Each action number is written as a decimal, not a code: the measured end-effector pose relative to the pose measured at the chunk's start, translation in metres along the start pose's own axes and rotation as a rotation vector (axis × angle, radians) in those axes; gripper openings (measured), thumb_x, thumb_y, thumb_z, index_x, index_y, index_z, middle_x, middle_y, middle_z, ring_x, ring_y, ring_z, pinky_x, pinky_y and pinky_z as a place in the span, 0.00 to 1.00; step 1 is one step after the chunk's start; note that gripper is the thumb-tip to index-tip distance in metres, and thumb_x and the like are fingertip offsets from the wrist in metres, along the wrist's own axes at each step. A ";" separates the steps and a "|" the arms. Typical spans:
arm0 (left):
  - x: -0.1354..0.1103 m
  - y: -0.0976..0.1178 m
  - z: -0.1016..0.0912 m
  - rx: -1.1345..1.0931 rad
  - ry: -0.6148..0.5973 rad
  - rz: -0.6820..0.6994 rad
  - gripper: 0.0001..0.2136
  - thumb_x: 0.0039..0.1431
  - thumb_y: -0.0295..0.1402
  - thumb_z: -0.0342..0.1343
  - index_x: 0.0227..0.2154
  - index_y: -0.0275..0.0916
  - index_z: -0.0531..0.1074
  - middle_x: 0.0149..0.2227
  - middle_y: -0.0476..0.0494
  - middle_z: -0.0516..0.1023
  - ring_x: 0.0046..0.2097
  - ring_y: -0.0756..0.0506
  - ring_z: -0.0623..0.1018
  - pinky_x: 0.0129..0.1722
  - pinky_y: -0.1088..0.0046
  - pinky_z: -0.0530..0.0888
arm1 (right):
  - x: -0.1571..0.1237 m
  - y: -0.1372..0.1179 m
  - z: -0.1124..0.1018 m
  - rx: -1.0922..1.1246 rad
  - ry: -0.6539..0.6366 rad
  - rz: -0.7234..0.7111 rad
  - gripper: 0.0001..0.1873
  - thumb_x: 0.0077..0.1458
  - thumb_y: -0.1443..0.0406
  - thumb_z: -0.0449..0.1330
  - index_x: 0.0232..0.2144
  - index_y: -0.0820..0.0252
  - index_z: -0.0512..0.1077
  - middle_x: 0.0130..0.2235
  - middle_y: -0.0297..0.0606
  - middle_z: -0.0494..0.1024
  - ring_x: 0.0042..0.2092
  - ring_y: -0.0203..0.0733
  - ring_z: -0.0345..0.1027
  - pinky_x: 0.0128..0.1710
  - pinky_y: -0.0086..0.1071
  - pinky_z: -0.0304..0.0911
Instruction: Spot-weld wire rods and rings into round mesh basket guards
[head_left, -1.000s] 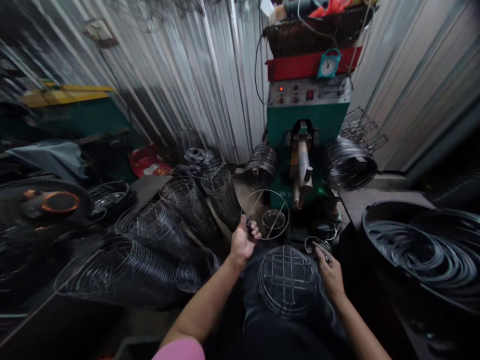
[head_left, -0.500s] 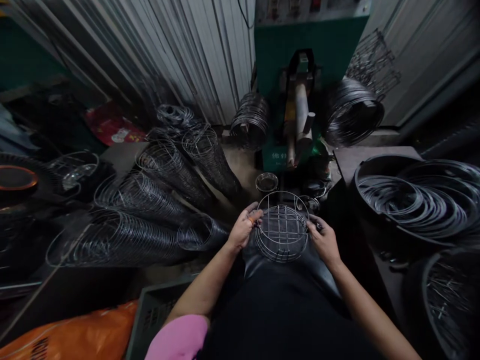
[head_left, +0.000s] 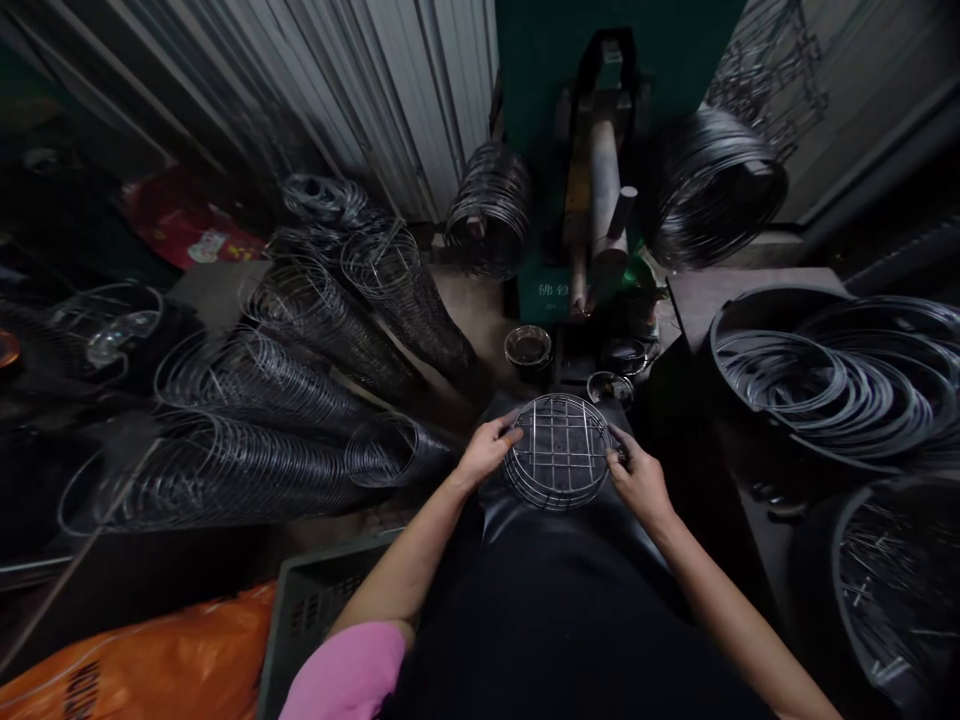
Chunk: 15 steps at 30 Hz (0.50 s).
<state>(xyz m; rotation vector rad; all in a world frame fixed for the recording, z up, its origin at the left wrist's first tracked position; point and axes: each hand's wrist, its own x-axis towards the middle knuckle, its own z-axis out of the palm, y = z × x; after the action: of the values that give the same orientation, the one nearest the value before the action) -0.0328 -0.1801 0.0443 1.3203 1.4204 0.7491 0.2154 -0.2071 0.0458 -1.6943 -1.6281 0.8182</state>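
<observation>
A round wire grid basket (head_left: 559,450) rests on my lap, on a dark apron. My left hand (head_left: 486,452) grips its left rim with fingers curled round the wire. My right hand (head_left: 637,478) holds the right rim the same way. A wire ring now lies down on the basket's rim; I cannot tell it apart from the basket. Just beyond the basket stand small round metal tins (head_left: 528,346) on the floor.
A green machine (head_left: 592,170) with a long horn stands ahead, wire coils (head_left: 491,205) on both sides. Stacks of wire baskets (head_left: 300,400) lie left. Dark tubs of wire rings (head_left: 832,380) sit right. A grey crate (head_left: 315,610) and orange bag (head_left: 150,665) are lower left.
My left hand brought a wire ring down from near the machine onto the basket; both hands closed on the rim. My head tilted down, so the machine's top left the view.
</observation>
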 end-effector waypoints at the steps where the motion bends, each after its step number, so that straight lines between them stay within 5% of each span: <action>1: 0.000 -0.001 0.000 0.011 -0.003 -0.004 0.21 0.53 0.33 0.51 0.51 0.39 0.68 0.54 0.46 0.69 0.57 0.42 0.66 0.59 0.62 0.59 | 0.000 0.001 0.000 0.006 -0.008 0.005 0.26 0.50 0.59 0.51 0.50 0.65 0.69 0.35 0.43 0.78 0.33 0.42 0.71 0.35 0.34 0.65; 9: 0.002 -0.007 0.003 0.148 0.011 0.021 0.20 0.55 0.34 0.50 0.51 0.39 0.68 0.52 0.45 0.71 0.56 0.42 0.68 0.57 0.63 0.62 | -0.004 0.007 -0.003 0.158 -0.039 0.062 0.26 0.51 0.54 0.54 0.47 0.65 0.70 0.39 0.43 0.77 0.40 0.44 0.71 0.41 0.34 0.65; 15: -0.010 -0.007 0.003 0.476 -0.079 0.048 0.29 0.57 0.45 0.47 0.59 0.37 0.55 0.48 0.36 0.73 0.51 0.39 0.72 0.49 0.64 0.67 | -0.006 0.011 -0.005 0.221 -0.136 0.090 0.36 0.42 0.52 0.64 0.51 0.65 0.66 0.38 0.40 0.76 0.40 0.45 0.70 0.40 0.34 0.66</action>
<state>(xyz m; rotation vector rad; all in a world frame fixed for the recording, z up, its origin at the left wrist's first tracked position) -0.0335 -0.1922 0.0393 1.7308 1.5646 0.3923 0.2260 -0.2137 0.0403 -1.5935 -1.4953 1.1361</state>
